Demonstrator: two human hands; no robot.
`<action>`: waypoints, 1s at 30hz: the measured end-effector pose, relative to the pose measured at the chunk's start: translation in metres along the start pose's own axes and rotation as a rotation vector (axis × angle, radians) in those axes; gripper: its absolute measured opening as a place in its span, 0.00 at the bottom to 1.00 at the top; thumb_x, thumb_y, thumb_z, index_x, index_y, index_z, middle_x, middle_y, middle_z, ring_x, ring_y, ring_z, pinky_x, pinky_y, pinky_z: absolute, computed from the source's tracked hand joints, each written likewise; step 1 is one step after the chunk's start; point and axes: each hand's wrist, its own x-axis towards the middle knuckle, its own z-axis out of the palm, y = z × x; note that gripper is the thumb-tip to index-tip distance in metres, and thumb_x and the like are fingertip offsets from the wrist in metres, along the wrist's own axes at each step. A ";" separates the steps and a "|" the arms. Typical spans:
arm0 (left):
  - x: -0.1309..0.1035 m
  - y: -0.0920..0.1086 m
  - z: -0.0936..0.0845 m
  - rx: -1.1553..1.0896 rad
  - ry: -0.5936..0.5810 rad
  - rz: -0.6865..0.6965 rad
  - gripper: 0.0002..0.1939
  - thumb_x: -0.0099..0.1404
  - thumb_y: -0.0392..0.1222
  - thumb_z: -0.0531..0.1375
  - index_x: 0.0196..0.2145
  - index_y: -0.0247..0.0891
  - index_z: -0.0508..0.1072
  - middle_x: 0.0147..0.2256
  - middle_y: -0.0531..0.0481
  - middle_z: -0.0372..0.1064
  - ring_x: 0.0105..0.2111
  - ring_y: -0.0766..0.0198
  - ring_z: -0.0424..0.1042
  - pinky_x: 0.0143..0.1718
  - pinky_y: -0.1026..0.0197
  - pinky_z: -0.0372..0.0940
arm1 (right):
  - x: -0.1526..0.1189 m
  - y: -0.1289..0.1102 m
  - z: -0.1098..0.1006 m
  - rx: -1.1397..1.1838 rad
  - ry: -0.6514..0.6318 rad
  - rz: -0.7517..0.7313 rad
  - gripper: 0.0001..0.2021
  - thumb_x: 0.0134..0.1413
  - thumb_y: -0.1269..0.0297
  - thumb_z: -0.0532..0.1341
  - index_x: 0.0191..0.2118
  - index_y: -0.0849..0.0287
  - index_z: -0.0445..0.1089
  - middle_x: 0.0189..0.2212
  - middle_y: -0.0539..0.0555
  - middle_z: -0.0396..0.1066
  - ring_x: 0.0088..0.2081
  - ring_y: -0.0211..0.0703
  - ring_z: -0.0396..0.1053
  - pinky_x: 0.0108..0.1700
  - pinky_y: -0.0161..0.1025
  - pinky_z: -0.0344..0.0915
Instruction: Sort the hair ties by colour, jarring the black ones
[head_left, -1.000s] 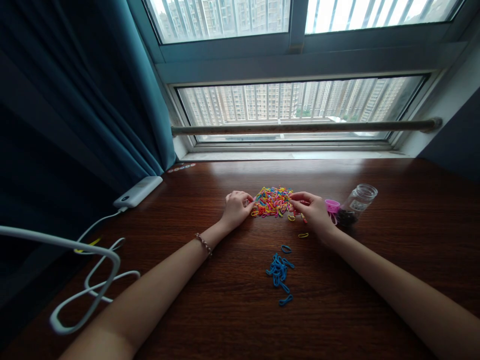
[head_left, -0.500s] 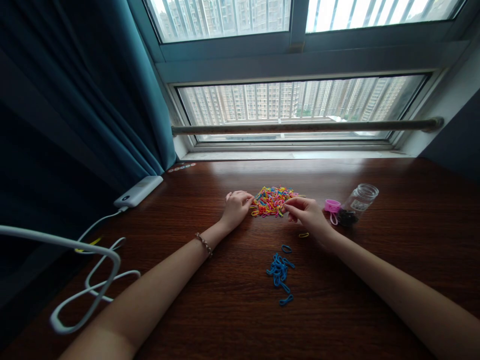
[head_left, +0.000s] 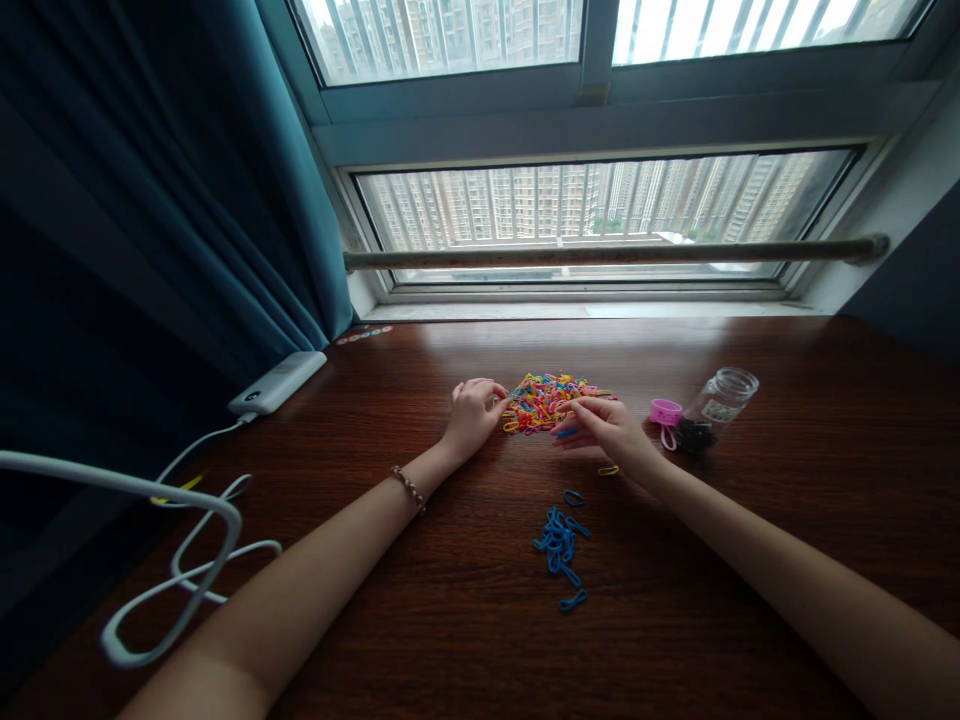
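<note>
A heap of small rubber bands [head_left: 536, 405] in pink, yellow, red, orange and blue lies on the brown wooden table. My left hand [head_left: 474, 412] rests at the heap's left edge, fingers bent and a small gap between thumb and forefinger. At the heap's front right is my right hand [head_left: 604, 425], with a blue rubber band [head_left: 568, 432] showing among its fingers; the exact grip is partly hidden. Nearer to me lies a loose cluster of blue rubber bands [head_left: 559, 540], with a single blue loop just behind it. One yellow rubber band [head_left: 608, 470] lies below my right hand.
On the right, a clear jar [head_left: 721, 400] with dark contents leans tilted beside a pink lid [head_left: 665, 411]. A white power bank [head_left: 277, 384] with a thick white cable [head_left: 232, 520] lies on the left, by the blue curtain [head_left: 300, 230]. A window stands behind the table.
My right hand has shifted slightly left and its fingers have spread from a pinch at the heap. A blue rubber band now shows among them. My left hand has barely moved.
</note>
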 end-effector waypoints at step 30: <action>-0.015 0.023 -0.010 -0.058 -0.037 0.381 0.10 0.61 0.37 0.51 0.36 0.38 0.72 0.38 0.47 0.71 0.44 0.59 0.65 0.49 0.54 0.60 | 0.026 0.040 -0.048 -1.253 0.406 -0.560 0.17 0.57 0.67 0.46 0.49 0.62 0.65 0.48 0.59 0.66 0.55 0.53 0.53 0.55 0.53 0.52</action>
